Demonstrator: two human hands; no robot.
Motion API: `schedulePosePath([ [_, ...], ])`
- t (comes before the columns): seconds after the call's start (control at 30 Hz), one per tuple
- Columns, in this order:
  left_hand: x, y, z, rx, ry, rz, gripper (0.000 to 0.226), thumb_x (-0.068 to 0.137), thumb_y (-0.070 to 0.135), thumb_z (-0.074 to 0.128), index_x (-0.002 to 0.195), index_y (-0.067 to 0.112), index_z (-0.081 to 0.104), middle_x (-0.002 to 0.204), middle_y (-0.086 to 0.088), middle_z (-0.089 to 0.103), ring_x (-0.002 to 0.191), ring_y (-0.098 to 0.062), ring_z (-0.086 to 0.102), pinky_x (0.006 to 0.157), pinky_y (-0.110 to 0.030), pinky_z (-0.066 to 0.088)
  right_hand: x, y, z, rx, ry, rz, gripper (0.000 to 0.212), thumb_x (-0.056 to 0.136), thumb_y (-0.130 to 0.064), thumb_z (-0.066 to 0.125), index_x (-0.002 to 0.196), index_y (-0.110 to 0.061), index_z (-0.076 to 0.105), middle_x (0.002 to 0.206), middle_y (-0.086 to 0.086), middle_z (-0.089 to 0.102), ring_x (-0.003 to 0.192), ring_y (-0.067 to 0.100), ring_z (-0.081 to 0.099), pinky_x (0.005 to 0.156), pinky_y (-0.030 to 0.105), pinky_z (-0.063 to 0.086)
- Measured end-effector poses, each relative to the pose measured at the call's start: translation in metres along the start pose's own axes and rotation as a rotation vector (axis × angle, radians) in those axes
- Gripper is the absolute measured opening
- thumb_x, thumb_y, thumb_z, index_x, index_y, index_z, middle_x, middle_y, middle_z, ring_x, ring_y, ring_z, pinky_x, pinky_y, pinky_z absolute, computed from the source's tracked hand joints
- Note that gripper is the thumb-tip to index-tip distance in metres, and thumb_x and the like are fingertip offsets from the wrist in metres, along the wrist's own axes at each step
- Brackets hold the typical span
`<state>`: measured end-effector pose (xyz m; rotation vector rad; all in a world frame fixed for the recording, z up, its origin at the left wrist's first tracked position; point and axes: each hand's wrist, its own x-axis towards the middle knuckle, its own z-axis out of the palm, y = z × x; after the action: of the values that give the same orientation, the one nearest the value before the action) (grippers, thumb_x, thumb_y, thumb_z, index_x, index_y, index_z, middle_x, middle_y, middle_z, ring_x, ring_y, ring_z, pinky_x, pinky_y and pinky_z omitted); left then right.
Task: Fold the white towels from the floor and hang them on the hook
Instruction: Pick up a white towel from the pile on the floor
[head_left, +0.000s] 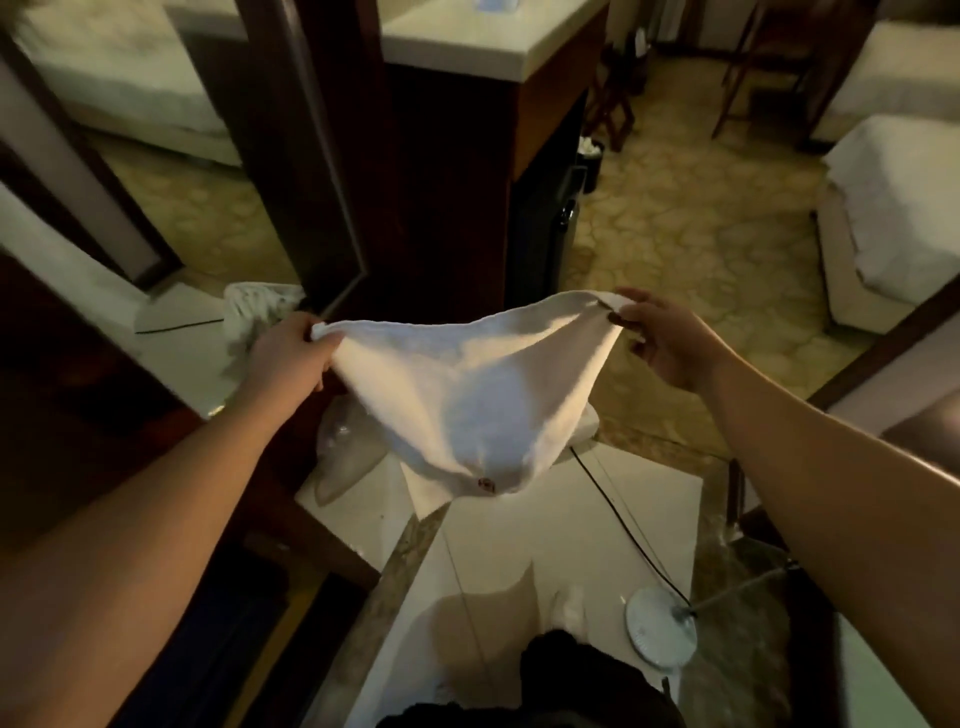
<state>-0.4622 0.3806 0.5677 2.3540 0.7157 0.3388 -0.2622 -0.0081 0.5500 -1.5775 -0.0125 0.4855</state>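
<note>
My left hand has its grip curled round one top corner of the white towel, the cloth bunched inside my fist. From there the towel sags in a slack belly across the middle, held up in the air above the pale tiled floor, its lowest fold hanging just over a second piece of white cloth lying on the tiles. My right hand takes the other top corner in a fingertip pinch only, thumb against the first fingers, the rest spread loose.

That right side is where I'd expect trouble: so light a pinch could let the corner slip once I pull the edge taut, and the towel would drop back to the floor. The sag is another risk (the edges aren't level, so a fold made now would come out skewed). A black cable runs across the tiles below and could catch a trailing hem.

The towel itself looks soft and thick, plain white, creased, with a small dark round mark near its lowest point. I see no hook from here.
</note>
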Motion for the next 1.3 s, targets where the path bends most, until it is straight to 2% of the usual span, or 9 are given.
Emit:
schedulePosePath([
  [0.2,-0.079,-0.010,-0.078,0.034,0.057,-0.024,0.021,0.095,0.039,0.059,0.085,0.021,0.056,0.057,-0.003,0.063,0.047,-0.021,0.061,0.051,-0.031,0.040,-0.073,-0.025,0.028,-0.295,-0.033,-0.232,0.014,0.089,-0.020,0.075,0.095,-0.033,0.072,0.080,-0.018,0.071,0.071,0.001,0.060,0.065,0.023,0.042],
  [0.37,-0.169,-0.034,-0.122,0.032,0.168,-0.060,0.022,0.095,0.042,0.060,0.084,0.024,0.057,0.060,-0.007,0.062,0.050,-0.022,0.060,0.050,-0.031,0.038,-0.128,-0.026,0.063,-0.432,-0.055,-0.361,0.015,0.091,-0.050,0.065,0.079,-0.046,0.074,0.081,-0.025,0.072,0.073,-0.003,0.067,0.064,0.018,0.045],
  [0.47,-0.232,-0.051,-0.137,0.034,0.234,-0.118,0.020,0.095,0.043,0.063,0.087,0.025,0.057,0.075,-0.003,0.061,0.067,-0.021,0.060,0.055,-0.033,0.039,-0.164,-0.017,0.074,-0.456,-0.130,-0.374,0.023,0.090,-0.055,0.065,0.090,-0.034,0.075,0.080,-0.020,0.073,0.072,-0.001,0.069,0.054,0.009,0.045],
  [0.53,-0.273,-0.062,-0.148,0.027,0.258,-0.138,0.018,0.094,0.043,0.065,0.089,0.028,0.055,0.086,0.010,0.055,0.078,-0.010,0.055,0.058,-0.030,0.037,-0.188,-0.009,0.082,-0.479,-0.176,-0.403,0.028,0.092,-0.052,0.064,0.088,-0.026,0.072,0.076,-0.014,0.071,0.068,0.003,0.068,0.058,0.017,0.048],
  [0.67,-0.351,-0.075,-0.182,-0.174,0.232,-0.257,0.014,0.091,0.040,0.069,0.088,0.034,0.057,0.097,0.010,0.057,0.088,-0.013,0.056,0.065,-0.031,0.042,-0.241,0.002,0.103,-0.336,-0.294,-0.344,0.021,0.098,-0.042,0.061,0.106,-0.023,0.067,0.109,0.008,0.070,0.102,0.024,0.068,0.094,0.041,0.053],
  [0.8,-0.424,-0.079,-0.218,-0.523,0.296,-0.336,0.017,0.089,0.026,0.074,0.088,0.020,0.058,0.103,-0.005,0.065,0.098,-0.024,0.063,0.084,-0.038,0.053,-0.296,0.000,0.133,-0.257,-0.361,-0.390,0.019,0.100,-0.037,0.059,0.111,-0.022,0.066,0.101,0.000,0.074,0.092,0.016,0.073,0.080,0.030,0.060],
  [0.9,-0.472,-0.082,-0.242,-0.656,0.356,-0.338,0.018,0.090,0.026,0.073,0.095,0.016,0.059,0.105,-0.007,0.067,0.095,-0.022,0.067,0.077,-0.032,0.054,-0.331,-0.001,0.159,-0.250,-0.381,-0.431,0.014,0.100,-0.034,0.060,0.108,-0.024,0.067,0.100,0.002,0.075,0.085,0.013,0.074,0.069,0.025,0.058],
  [1.07,-0.549,-0.110,-0.282,-0.742,0.565,-0.333,0.011,0.095,0.022,0.067,0.093,0.011,0.065,0.098,-0.006,0.068,0.089,-0.021,0.064,0.080,-0.037,0.050,-0.386,0.009,0.208,-0.145,-0.462,-0.364,0.013,0.097,-0.036,0.064,0.106,-0.028,0.067,0.103,0.001,0.076,0.088,0.014,0.075,0.063,0.026,0.059],
  [1.3,-0.640,-0.165,-0.316,-0.969,0.684,-0.375,0.013,0.097,0.023,0.064,0.087,0.015,0.066,0.076,0.001,0.073,0.071,-0.015,0.069,0.062,-0.028,0.055,-0.462,0.056,0.276,0.116,-0.686,0.005,0.046,0.099,-0.040,0.059,0.135,-0.012,0.057,0.129,0.014,0.068,0.118,0.032,0.066,0.090,0.046,0.056],
])
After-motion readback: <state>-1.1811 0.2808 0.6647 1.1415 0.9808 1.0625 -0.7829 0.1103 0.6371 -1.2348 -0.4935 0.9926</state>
